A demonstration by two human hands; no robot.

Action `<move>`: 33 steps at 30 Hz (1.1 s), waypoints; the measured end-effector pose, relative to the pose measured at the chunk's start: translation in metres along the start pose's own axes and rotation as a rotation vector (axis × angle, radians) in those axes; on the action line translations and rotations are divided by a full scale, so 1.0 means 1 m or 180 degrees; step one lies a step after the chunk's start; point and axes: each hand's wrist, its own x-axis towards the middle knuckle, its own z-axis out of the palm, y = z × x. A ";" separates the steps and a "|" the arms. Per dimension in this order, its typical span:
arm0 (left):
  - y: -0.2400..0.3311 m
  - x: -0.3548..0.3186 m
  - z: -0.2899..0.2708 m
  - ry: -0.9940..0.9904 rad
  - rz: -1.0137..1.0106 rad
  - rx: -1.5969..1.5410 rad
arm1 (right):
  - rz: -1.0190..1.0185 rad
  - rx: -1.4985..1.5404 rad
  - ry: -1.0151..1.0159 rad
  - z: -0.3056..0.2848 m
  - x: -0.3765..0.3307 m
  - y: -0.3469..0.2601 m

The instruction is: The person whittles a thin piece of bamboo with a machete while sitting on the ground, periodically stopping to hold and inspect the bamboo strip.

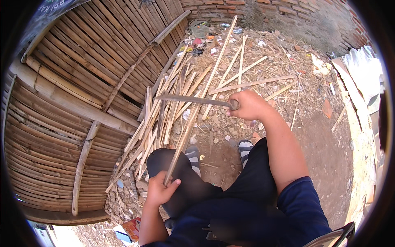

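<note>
My left hand (161, 190) is closed around the lower end of a long bamboo strip (184, 142), beside my left knee. The strip slants away from me, up and to the right, over the littered ground. My right hand (248, 106) grips the handle of a machete (189, 99). Its dark blade points left and crosses the held strip around mid-length; whether the two touch, I cannot tell. Several split bamboo strips (166, 119) lie heaped at left, just past my left knee. Others (255, 83) are scattered beyond my right hand.
A woven bamboo wall (82, 61) with cross poles stands close on the left. At the back rises a brick wall (288, 10). Rubble and scraps of rubbish cover the ground (321, 123). Pale sheeting (362, 66) stands at the right. My sandalled feet (245, 150) are between my knees.
</note>
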 end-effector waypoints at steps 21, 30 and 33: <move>0.003 0.001 0.002 0.0003 0.0125 0.0169 | -0.0586 0.0327 -0.0640 0.027 0.005 -0.006; 0.001 0.005 0.006 -0.0029 0.0012 -0.0054 | 0.0324 0.0547 0.0623 0.013 0.004 0.002; -0.003 0.005 0.008 -0.0035 -0.0034 -0.0111 | -0.0426 0.0108 -0.0444 0.039 0.000 -0.033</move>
